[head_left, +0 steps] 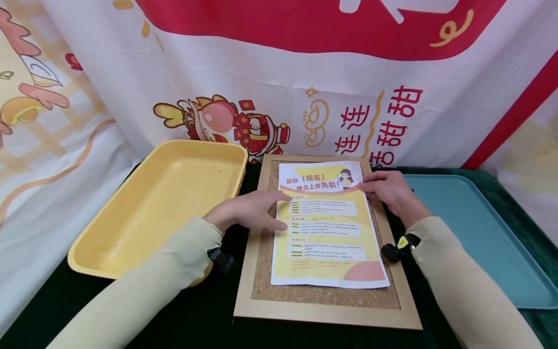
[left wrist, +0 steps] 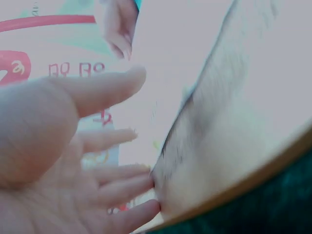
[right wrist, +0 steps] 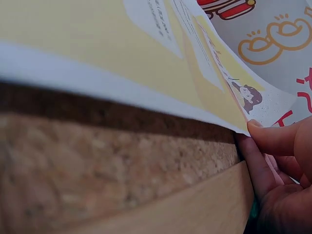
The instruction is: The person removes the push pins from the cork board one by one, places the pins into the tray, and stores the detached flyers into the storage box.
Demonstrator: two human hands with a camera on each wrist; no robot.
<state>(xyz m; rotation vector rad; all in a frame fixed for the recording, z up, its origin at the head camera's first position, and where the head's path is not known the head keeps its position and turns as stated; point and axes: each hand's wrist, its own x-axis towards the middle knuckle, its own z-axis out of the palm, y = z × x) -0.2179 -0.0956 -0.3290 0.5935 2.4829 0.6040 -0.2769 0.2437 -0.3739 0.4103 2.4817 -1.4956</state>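
Observation:
A yellow and white printed flyer (head_left: 324, 271) lies over a wood-framed corkboard (head_left: 305, 296), its lower edge slightly askew to the frame. My right hand (head_left: 392, 191) pinches the flyer's right edge near the top between thumb and fingers. In the right wrist view that edge of the flyer (right wrist: 122, 80) stands raised off the cork (right wrist: 87, 165). On the other side, my left hand (head_left: 250, 209) reaches over the board's left rail with thumb and fingers extended at the flyer's left edge. The left wrist view shows the same hand (left wrist: 63, 146) with fingers spread and straight.
Left of the board stands a deep yellow tub (head_left: 174, 194), under my left forearm. A blue tray (head_left: 475, 228) lies to the right, partly behind my right arm. Dark green cloth (head_left: 192, 320) covers the table. A printed white banner (head_left: 279, 68) hangs behind.

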